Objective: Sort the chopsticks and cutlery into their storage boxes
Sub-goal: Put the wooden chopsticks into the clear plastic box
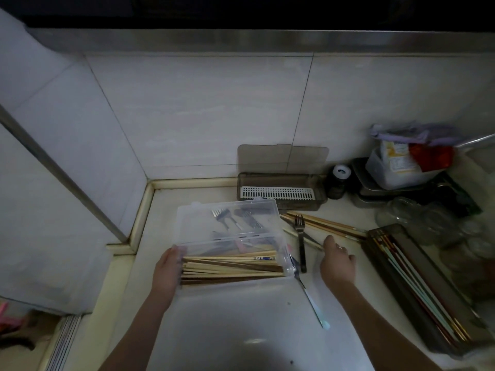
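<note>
The clear box (233, 245) sits in front of you on the counter (241, 330), lid up, with wooden chopsticks (230, 266) stacked along its near side and several forks (235, 218) in the far part. Your left hand (167, 269) grips its left end, fingers wrapped over the wall. Thin plastic like this is probably light and a bit flexible, so hold it by the end walls, not the lid.

Just right of the box, a fork (301, 242) lies on the counter with its tines pointing away from you, crossing a loose bundle of chopsticks (326, 226). Your right hand (337, 261) hovers over that spot, fingers loosely curled, palm down; whether a fingertip already touches a stick I cannot tell, but nothing looks gripped. The fork is stiff metal and likely slick, so pinch it at the handle's middle. The sticks are light and will roll, so gather several together near one end.

A spoon (308, 287) lies beside the box's right corner, handle toward you.

Farther out, a brown tray (281, 194) with a white slotted insert stands against the wall, its lid raised. At your right, a long dark box (417, 290) already holds coloured chopsticks. Glass jars (417, 220) crowd behind it; keep your elbow away from them.
</note>
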The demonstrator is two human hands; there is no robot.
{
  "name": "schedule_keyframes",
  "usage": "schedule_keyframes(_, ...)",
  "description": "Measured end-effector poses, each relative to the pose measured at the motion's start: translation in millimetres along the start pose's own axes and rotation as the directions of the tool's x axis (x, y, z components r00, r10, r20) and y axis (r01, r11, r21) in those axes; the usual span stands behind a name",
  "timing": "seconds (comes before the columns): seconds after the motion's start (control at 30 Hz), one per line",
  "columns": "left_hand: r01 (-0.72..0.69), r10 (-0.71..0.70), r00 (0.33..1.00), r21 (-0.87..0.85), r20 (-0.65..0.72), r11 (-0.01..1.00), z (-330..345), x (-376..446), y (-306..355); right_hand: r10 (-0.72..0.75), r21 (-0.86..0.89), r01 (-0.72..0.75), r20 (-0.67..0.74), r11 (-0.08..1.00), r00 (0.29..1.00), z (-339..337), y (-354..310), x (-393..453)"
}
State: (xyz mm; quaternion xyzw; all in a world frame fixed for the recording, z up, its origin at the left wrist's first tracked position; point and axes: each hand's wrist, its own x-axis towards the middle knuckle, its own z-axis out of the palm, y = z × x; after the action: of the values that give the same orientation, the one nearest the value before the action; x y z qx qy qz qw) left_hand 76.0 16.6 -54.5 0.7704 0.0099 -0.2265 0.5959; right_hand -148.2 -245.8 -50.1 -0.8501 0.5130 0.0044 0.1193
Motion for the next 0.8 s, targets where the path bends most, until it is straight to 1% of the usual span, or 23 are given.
schedule_keyframes(0.1, 0.001, -0.001, 1.000, -0.054, 0.002, 0.999, 2, -3, 3, -0.004, -0.112, -0.016, -0.179, 0.994, 0.984, -7, -6, -8)
schedule_keyframes(0.17, 0.008, -0.007, 1.000, -0.062, 0.006, 0.998, 1, -4, 3, -0.045, -0.196, -0.009, -0.272, 0.981, 0.961, -13, -6, -10)
schedule_keyframes(0.23, 0.011, -0.010, 1.000, -0.060, 0.015, 0.998, 0, -2, 2, -0.048, -0.258, -0.033, -0.302, 0.966, 0.952, -19, -1, -9)
schedule_keyframes(0.27, 0.007, -0.006, 1.000, -0.051, 0.016, 0.999, 0, -2, 1, -0.016, -0.273, -0.068, -0.295, 0.960, 0.955, -23, 2, -8)
schedule_keyframes(0.33, -0.001, 0.002, 1.000, -0.047, 0.014, 0.999, 0, -3, 2, 0.082, -0.249, -0.159, -0.294, 0.955, 0.952, -28, 9, -8)
schedule_keyframes(0.4, 0.001, 0.000, 1.000, -0.034, 0.013, 0.999, 0, -2, 2, 0.180, -0.154, -0.233, -0.296, 0.960, 0.938, -31, 12, -10)
schedule_keyframes(0.43, 0.002, -0.002, 1.000, -0.027, 0.014, 1.000, 0, -1, 1, 0.198, -0.097, -0.236, -0.300, 0.967, 0.933, -32, 13, -11)
schedule_keyframes(0.47, 0.014, -0.014, 1.000, -0.030, 0.014, 0.999, -1, 0, 0, 0.184, -0.036, -0.205, -0.311, 0.978, 0.932, -32, 13, -13)
schedule_keyframes(0.53, 0.035, -0.034, 0.999, -0.036, 0.018, 0.999, -2, 3, -1, 0.101, 0.073, -0.082, -0.329, 0.994, 0.939, -32, 7, -19)
schedule_keyframes(0.6, 0.041, -0.040, 0.999, -0.032, 0.018, 0.999, -3, 3, -1, 0.001, 0.134, 0.050, -0.357, 0.990, 0.934, -32, -6, -25)
schedule_keyframes(0.63, 0.035, -0.034, 0.999, -0.033, 0.021, 0.999, -2, 2, 0, -0.053, 0.161, 0.124, -0.386, 0.979, 0.921, -31, -16, -27)
schedule_keyframes(0.7, 0.034, -0.033, 0.999, -0.031, 0.028, 0.999, -1, 1, 1, -0.178, 0.230, 0.285, -0.396, 0.930, 0.901, -27, -40, -35)
schedule_keyframes(0.73, 0.044, -0.043, 0.999, -0.033, 0.033, 0.998, -1, 1, 1, -0.267, 0.243, 0.379, -0.392, 0.893, 0.880, -26, -52, -39)
schedule_keyframes(0.8, 0.050, -0.048, 0.998, -0.039, 0.037, 0.998, -2, 2, 1, -0.449, 0.165, 0.529, -0.360, 0.832, 0.818, -21, -73, -47)
